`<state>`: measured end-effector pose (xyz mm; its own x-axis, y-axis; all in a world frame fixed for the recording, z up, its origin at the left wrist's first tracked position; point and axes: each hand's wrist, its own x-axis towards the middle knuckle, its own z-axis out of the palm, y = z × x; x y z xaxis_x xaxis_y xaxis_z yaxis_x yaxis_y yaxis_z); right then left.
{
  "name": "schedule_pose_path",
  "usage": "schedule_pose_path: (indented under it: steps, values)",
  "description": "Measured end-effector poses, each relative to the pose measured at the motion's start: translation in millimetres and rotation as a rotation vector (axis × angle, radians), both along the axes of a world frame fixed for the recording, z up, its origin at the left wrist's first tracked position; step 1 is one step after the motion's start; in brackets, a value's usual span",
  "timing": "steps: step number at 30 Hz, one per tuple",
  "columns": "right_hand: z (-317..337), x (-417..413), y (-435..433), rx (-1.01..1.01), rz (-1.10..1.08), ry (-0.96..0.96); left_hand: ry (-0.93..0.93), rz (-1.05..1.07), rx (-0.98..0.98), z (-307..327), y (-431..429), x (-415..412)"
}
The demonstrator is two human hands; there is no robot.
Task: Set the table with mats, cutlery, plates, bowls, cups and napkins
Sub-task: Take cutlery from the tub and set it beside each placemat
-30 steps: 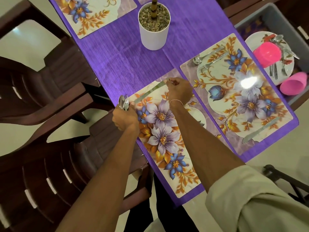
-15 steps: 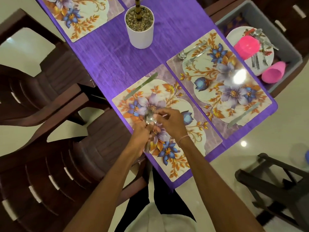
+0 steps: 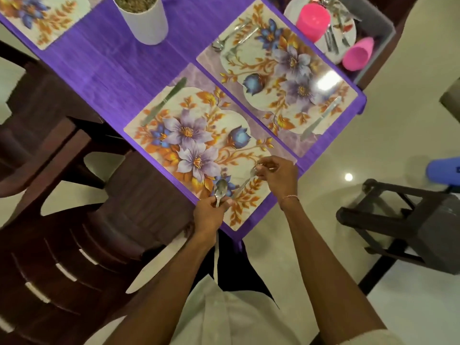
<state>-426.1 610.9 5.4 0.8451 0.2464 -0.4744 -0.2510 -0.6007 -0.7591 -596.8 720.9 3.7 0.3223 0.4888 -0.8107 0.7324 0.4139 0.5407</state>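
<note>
- The left hand [image 3: 208,215] grips a spoon [image 3: 220,191] by its handle over the near mat's [image 3: 199,113] corner.
- The right hand [image 3: 280,176] pinches a second utensil [image 3: 245,183], slanted over that mat.

The white pot [image 3: 146,23] is cropped; the left hand [image 3: 207,216] hides the spoon [image 3: 220,191] handle.

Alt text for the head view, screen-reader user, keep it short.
Over the near floral placemat on a purple tablecloth, the left hand grips a metal spoon while the right hand pinches a second silver utensil. A table knife lies along that mat's far edge; the neighbouring floral mat already has cutlery.
</note>
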Motion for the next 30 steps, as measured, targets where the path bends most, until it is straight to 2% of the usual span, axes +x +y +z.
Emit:
schedule_pose_path:
  steps: [4,8,12,26,29,30]
  values:
    - [-16.2,-0.5,-3.4,-0.137,0.079,-0.165,0.093,0.005,0.216,-0.6,-16.8,4.1]
    - [-23.9,6.7,-3.0,-0.16,0.001,-0.161,0.119,-0.067,0.372,5.7,-21.1,14.3]
    - [-25.9,8.6,-7.0,-0.162,-0.023,-0.166,0.162,-0.228,0.472,6.3,-22.5,19.4]
    - [-22.4,14.8,-17.1,-0.12,-0.047,-0.116,0.16,-0.337,0.442,1.9,-20.8,20.7]
    - [-12.4,8.2,-20.2,-0.091,-0.151,-0.17,0.079,-0.334,0.419,1.6,-18.7,17.2]
    - [-5.8,5.0,-21.5,-0.048,-0.122,-0.162,0.021,-0.354,0.407,1.9,-18.1,15.5]
